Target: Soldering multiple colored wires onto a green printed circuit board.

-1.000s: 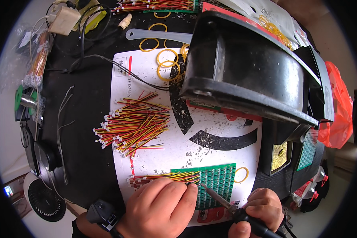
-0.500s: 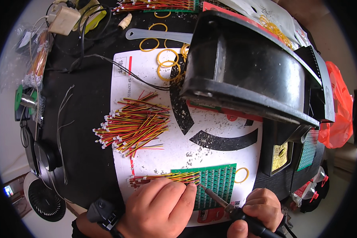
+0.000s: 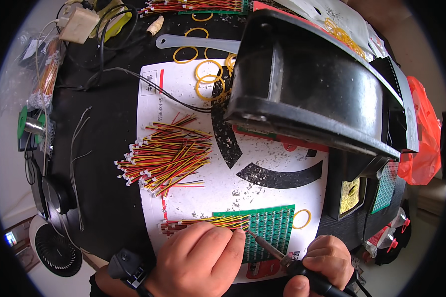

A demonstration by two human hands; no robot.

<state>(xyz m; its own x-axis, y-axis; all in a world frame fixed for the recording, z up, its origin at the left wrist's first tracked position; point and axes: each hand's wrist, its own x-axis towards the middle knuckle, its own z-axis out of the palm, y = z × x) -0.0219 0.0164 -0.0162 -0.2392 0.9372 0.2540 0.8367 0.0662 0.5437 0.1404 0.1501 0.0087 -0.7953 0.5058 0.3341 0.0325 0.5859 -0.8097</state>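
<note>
My right hand (image 3: pixel 329 262) is closed around the black handle of a soldering iron (image 3: pixel 268 245). The iron's tip meets the green circuit board (image 3: pixel 277 222) right by my left fingertips. My left hand (image 3: pixel 198 260) is closed, thumb and forefinger pinched at the ends of wire leads on the board; the exact lead between them is hidden. A row of red, yellow and black wire leads (image 3: pixel 203 221) with white plugs runs leftward from the board, partly under that hand. Farther up lies a loose pile of similar leads (image 3: pixel 168 156).
A big black fan-like housing (image 3: pixel 307 89) stands over the upper right of the white sheet (image 3: pixel 193 203). Yellow rubber bands (image 3: pixel 209 73) lie beside it. At right is a tin with a gold cleaning sponge (image 3: pixel 351 195); at far left, a solder spool (image 3: pixel 32 124).
Almost nothing differs. Both hands and the iron hold the same place on the board; the whole view has shifted very slightly.
</note>
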